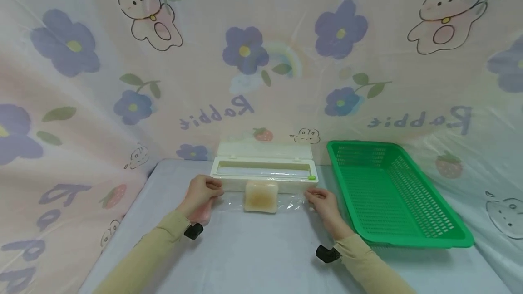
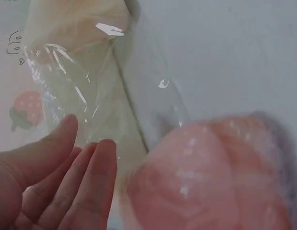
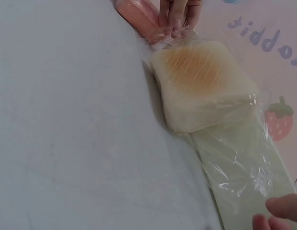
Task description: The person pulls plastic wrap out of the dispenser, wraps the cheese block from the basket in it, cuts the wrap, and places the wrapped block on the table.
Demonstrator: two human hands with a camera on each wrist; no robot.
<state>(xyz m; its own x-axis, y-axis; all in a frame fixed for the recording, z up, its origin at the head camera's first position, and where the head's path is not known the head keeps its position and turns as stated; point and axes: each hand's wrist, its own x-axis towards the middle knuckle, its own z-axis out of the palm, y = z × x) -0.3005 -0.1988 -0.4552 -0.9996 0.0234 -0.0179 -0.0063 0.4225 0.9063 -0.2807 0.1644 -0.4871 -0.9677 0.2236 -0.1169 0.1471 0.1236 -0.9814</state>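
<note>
A thick slice of bread (image 1: 260, 198), browned on top, leans at the front of a white cling film dispenser (image 1: 264, 187) with its lid raised. Clear cling film (image 3: 234, 163) covers the bread and stretches out to both sides. At the film's left end, my left hand (image 1: 203, 190) pinches it between thumb and fingers. My right hand (image 1: 324, 201) holds the opposite end near the dispenser's right corner, only its fingertips (image 3: 285, 208) showing in the right wrist view. A pink, plastic-wrapped item (image 2: 201, 177) lies beside my left hand, partly hidden by it in the head view.
On the right stands a green perforated basket (image 1: 347, 203), close to my right forearm. A green slider (image 1: 312, 177) sits at the dispenser's right end. Behind the white-covered table (image 1: 253, 253) hangs a patterned curtain (image 1: 286, 94).
</note>
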